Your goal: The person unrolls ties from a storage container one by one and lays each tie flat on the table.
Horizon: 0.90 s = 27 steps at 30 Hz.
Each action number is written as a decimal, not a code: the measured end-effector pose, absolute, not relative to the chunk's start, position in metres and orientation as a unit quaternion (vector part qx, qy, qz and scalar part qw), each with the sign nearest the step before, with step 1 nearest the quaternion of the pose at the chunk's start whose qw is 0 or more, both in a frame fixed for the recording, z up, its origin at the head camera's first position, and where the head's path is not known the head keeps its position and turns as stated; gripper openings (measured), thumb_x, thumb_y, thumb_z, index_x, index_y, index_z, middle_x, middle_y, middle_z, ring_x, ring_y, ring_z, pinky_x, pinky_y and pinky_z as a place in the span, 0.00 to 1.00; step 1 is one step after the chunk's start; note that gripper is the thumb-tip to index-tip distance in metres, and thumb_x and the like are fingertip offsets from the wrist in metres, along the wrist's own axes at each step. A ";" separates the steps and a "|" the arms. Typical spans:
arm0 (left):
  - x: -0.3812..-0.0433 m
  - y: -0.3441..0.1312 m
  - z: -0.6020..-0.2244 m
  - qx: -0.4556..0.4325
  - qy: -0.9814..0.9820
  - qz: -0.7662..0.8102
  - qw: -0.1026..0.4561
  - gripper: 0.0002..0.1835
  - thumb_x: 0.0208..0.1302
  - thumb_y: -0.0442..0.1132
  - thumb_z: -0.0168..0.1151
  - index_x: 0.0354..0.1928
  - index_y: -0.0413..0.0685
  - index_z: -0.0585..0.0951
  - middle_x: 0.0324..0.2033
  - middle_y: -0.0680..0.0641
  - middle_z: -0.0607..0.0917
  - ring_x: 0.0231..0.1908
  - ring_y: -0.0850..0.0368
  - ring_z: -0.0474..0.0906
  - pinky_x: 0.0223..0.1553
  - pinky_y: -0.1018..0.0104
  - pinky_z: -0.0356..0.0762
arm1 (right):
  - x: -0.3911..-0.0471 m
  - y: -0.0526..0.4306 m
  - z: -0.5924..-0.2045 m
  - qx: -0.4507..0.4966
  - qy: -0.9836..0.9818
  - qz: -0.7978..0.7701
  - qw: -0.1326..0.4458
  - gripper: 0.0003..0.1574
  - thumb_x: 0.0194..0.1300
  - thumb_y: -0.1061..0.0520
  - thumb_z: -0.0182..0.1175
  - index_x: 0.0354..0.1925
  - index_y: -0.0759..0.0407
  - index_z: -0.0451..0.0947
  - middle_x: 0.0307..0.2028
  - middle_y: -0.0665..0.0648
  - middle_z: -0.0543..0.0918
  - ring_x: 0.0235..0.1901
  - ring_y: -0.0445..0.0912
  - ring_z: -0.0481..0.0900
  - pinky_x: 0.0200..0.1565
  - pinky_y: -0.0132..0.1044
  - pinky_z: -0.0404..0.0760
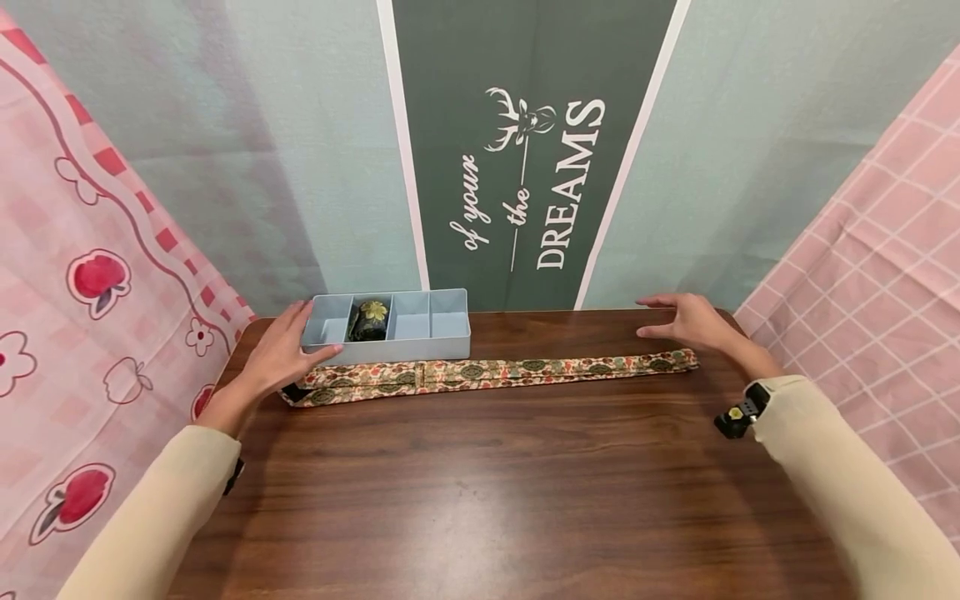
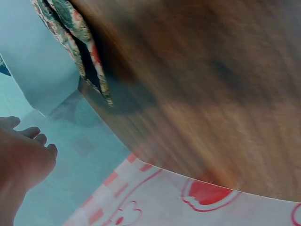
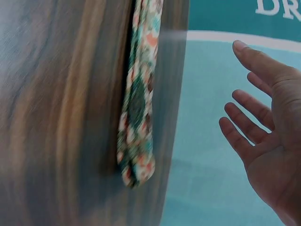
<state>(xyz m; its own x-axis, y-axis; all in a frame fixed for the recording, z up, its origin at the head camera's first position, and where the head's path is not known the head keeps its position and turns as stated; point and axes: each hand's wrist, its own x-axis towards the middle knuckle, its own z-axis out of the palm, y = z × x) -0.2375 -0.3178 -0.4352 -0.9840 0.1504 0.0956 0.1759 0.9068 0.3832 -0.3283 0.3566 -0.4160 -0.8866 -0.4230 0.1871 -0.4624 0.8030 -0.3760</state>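
A patterned necktie [image 1: 525, 372] lies folded lengthwise across the wooden table, its wide end to the left. Behind its left half stands a pale blue box [image 1: 442, 348] with several compartments in a row. One compartment holds a dark rolled piece of fabric [image 1: 371, 323] with a yellow flower on it. My left hand [image 1: 279, 354] is at the box's left end, thumb spread from the fingers; the left wrist view shows this hand [image 2: 26, 157] beside the box with nothing in its grasp. Beyond the tie's narrow end, my right hand [image 1: 693, 321] hovers with fingers apart and holds nothing.
The wooden table [image 1: 465, 483] ends at the back against a hanging cloth [image 1: 337, 150] with printed lettering. Pink patterned cloths hang at the left [image 1: 97, 375] and right [image 1: 885, 250] sides.
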 end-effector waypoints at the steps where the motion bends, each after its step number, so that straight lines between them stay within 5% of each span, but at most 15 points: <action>1: -0.239 -0.316 -0.435 -0.084 -0.977 -0.196 0.027 0.57 0.60 0.69 0.58 0.78 0.43 0.45 0.74 0.32 0.48 0.73 0.32 0.44 0.68 0.35 0.45 | -0.329 0.352 -0.415 0.242 -0.946 0.212 0.047 0.37 0.51 0.43 0.75 0.58 0.54 0.80 0.53 0.64 0.83 0.53 0.62 0.79 0.51 0.59 0.74; 27: -0.261 -0.299 -0.440 -0.129 -0.986 -0.103 -0.018 0.57 0.63 0.74 0.45 0.77 0.40 0.40 0.76 0.34 0.41 0.75 0.37 0.34 0.72 0.41 0.32 | -0.336 0.218 -0.372 0.399 -0.897 0.191 0.020 0.40 0.51 0.42 0.75 0.60 0.53 0.78 0.56 0.55 0.81 0.49 0.49 0.81 0.48 0.49 0.79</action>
<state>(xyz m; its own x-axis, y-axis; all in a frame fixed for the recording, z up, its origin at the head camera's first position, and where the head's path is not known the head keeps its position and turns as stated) -0.2611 -0.2986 -0.4399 -0.9660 0.2586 -0.0082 0.2513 0.9452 0.2083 -0.3357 0.2185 -0.3723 -0.6815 -0.7074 0.1876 -0.7224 0.6092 -0.3272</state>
